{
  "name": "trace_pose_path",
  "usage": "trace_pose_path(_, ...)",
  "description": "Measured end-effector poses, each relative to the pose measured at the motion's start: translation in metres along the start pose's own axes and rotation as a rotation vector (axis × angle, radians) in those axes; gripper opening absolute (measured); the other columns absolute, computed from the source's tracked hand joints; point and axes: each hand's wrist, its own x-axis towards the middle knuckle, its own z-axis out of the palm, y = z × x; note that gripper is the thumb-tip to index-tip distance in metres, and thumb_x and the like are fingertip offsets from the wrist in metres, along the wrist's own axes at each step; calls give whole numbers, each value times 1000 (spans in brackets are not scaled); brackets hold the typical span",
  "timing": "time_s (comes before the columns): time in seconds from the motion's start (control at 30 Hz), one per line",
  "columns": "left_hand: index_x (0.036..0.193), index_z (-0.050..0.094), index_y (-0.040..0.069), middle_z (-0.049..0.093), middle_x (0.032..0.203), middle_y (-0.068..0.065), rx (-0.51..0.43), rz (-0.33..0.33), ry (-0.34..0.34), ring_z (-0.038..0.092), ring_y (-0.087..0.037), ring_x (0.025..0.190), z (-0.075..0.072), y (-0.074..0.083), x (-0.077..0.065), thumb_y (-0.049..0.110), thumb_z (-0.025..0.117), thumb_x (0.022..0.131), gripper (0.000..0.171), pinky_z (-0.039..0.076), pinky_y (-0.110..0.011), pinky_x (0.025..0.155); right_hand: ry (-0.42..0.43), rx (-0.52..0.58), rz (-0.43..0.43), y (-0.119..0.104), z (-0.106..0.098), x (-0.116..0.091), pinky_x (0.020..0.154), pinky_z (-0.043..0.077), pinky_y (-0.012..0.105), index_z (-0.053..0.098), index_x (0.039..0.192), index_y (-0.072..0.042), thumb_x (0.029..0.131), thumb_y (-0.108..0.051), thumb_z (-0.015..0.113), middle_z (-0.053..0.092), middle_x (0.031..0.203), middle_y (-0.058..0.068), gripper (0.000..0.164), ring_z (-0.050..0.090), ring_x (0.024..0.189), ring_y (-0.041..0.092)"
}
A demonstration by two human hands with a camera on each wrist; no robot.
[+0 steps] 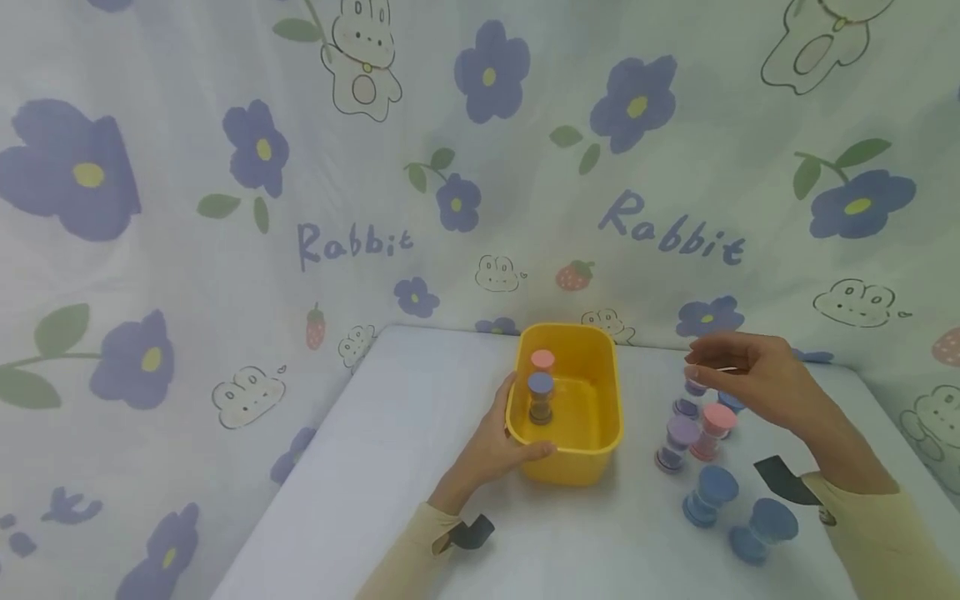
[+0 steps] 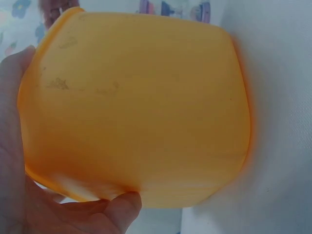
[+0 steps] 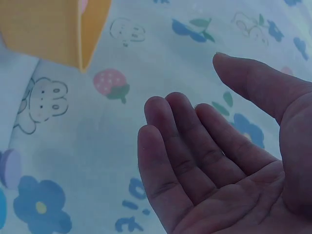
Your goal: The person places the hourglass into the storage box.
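Observation:
My left hand [image 1: 491, 450] grips the yellow plastic bin [image 1: 566, 467] at its near left corner, thumb over the front rim and fingers along the side. Inside the bin stand a sand timer with a blue cap [image 1: 540, 385] and one with a pink cap [image 1: 542, 359]. Empty, with fingers relaxed and thumb apart, my right hand [image 3: 219, 170] hovers over the timers at the table's right. Closest below it is a purple sand timer [image 1: 686, 407]; a blue timer [image 1: 731, 402] is partly hidden by the hand.
Nearer on the white table [image 1: 360, 442] stand a pink timer [image 1: 717, 419], another purple timer [image 1: 682, 432] and two blue timers, one left [image 1: 711, 486] and one right [image 1: 772, 521]. A rabbit-and-flower patterned curtain [image 1: 525, 167] hangs behind the table.

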Motion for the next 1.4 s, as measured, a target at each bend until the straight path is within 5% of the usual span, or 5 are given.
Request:
trace_pose_path(0.3,167,5,28,29,170,1,-21,6,-7,41,-31,151,2,1,3,46,85,82,118,38,-59,122,91,69,-93,48,-5,-29,74,55,6,67,127,-4,93,-19,78,70,103,-30,39,64,94,-18)
trace_pose_path(0.63,167,5,26,31,169,0,-23,20,-12,42,-32,150,3,2,5,44,85,82,118,38,-58,123,134,73,4,86,6,-60,71,55,6,65,128,-2,92,-21,79,67,102,-35,43,62,92,-20)
trace_pose_path(0.83,167,6,28,31,169,2,-22,9,-6,42,-31,150,4,2,6,44,86,82,118,39,-57,123,123,20,90,106,14,-75,68,54,8,64,133,-3,93,-30,79,70,101,-31,51,59,90,-22)
trace_pose_path(1.13,167,6,27,30,170,3,-14,-4,-1,41,-31,150,5,3,6,43,86,82,118,38,-57,123,45,1,227,125,24,-89,69,57,12,57,140,0,93,-42,76,74,123,19,65,59,87,-21)
trace_pose_path(1.4,167,7,25,31,170,1,-10,-16,15,42,-34,149,6,3,5,42,85,82,116,38,-59,122,-32,48,269,144,32,-101,74,59,14,52,145,0,94,-40,75,72,129,14,69,60,92,-21)
